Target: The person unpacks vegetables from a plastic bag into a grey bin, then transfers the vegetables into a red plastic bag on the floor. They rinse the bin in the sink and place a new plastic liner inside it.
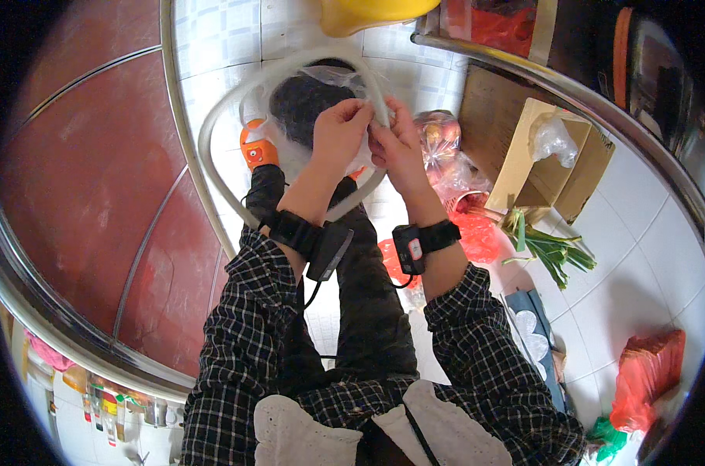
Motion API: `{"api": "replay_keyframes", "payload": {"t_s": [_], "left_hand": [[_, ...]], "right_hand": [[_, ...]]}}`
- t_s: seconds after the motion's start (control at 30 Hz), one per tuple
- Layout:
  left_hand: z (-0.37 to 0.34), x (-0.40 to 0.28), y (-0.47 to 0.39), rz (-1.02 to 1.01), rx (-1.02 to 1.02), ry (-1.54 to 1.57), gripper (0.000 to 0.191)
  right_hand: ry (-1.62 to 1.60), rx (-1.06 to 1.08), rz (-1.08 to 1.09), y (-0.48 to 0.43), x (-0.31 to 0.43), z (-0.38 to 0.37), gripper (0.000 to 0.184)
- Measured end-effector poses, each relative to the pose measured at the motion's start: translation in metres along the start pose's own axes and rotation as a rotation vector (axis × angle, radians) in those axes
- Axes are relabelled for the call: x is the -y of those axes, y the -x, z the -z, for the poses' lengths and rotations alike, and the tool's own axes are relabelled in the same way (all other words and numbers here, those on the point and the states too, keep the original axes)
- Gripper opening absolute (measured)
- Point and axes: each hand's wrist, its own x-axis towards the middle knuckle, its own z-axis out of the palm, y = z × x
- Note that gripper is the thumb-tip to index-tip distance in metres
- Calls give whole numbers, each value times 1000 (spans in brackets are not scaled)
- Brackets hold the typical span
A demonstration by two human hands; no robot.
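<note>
A pale, translucent flexible hose (208, 135) hangs in a large loop in front of me, over my forearms and legs. My left hand (342, 125) pinches something small and clear at the hose's right side, its thumb and forefinger together; what it pinches is too small to tell. Close beside it, my right hand (397, 137) is closed round the hose. Clear plastic film (282, 148) hangs below the hands, within the loop. Behind the film a dark round thing (306, 105) shows, its kind unclear. Both wrists wear black straps with small devices.
Dark red panels (90, 192) stand at the left. On the right are an open cardboard box (562, 169), bagged fruit (440, 137), green leafy stalks (553, 247) and red plastic bags (646, 378). A yellow object (376, 13) is at the top. Bottles (109, 408) stand at lower left.
</note>
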Motion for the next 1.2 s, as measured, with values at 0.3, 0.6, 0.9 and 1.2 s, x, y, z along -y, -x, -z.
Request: {"api": "replay_keyframes", "payload": {"t_s": [0.3,0.6,0.9,1.2], "left_hand": [[8,-1,17,122,54,473,25],[-9,4,12,31,221,257,31],[2,10,18,-475,157,-481,29],[1,4,19,-291,309,-261,35]], "right_hand": [[301,-199,20,-14,-24,16,51],[428,-82,254,-6,-21,26,67],[472,115,219,2,-12,35,62],[383,-209,193,-9,-37,43,33]]}}
